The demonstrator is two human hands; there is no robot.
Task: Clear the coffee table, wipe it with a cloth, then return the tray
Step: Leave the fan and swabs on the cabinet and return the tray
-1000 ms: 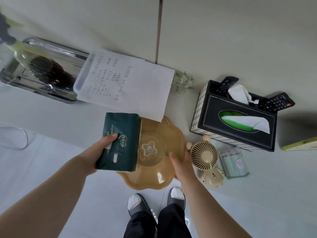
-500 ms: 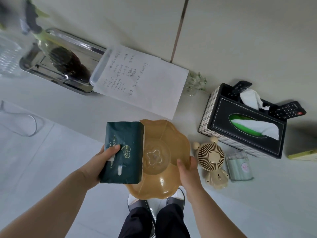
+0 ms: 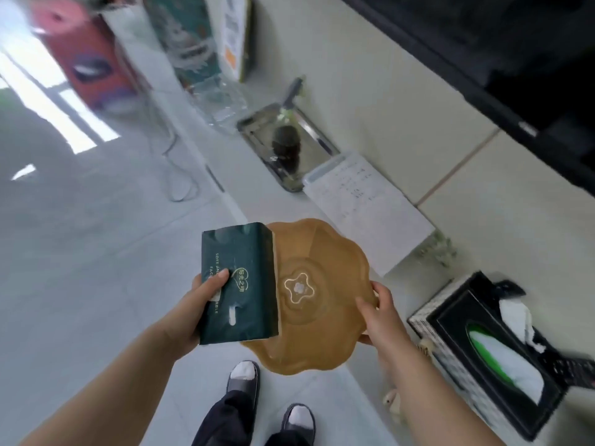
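Centre of the frame: amber tray (image 3: 317,249) with a scalloped rim and a flower mark in the middle, held up in both hands above the grey floor (image 3: 80,252), just beside the near edge of the white table (image 3: 386,107).

Left of centre: left hand (image 3: 199,304) gripping a dark green tissue pack (image 3: 240,284), thumb pressed on the top face, other fingers hidden underneath. Pack lying across the left part of the amber tray and covering that rim. Impossible to tell whether the hidden fingers clasp the tray as well.

Right of centre: right hand (image 3: 383,317) pinching the amber tray's right rim, thumb on the upper face, fingers curled under the edge.

Upper middle, on the table: metal tray (image 3: 322,143) with a dark bottle (image 3: 286,146) standing in it. Just below and to the right, touching the metal tray's end: sheet of paper (image 3: 363,207) with handwriting too small to read.

Lower right, also on the table: black tissue box (image 3: 450,326), white tissue poking from a green slot, remote control (image 3: 573,368) tucked at the right-hand side.

Bottom centre: two dark shoes (image 3: 243,379) with white toes, dark trouser legs below.

Left of the metal tray, on the floor: looped cable (image 3: 180,175). Upper left corner: red box (image 3: 93,66), blurred.
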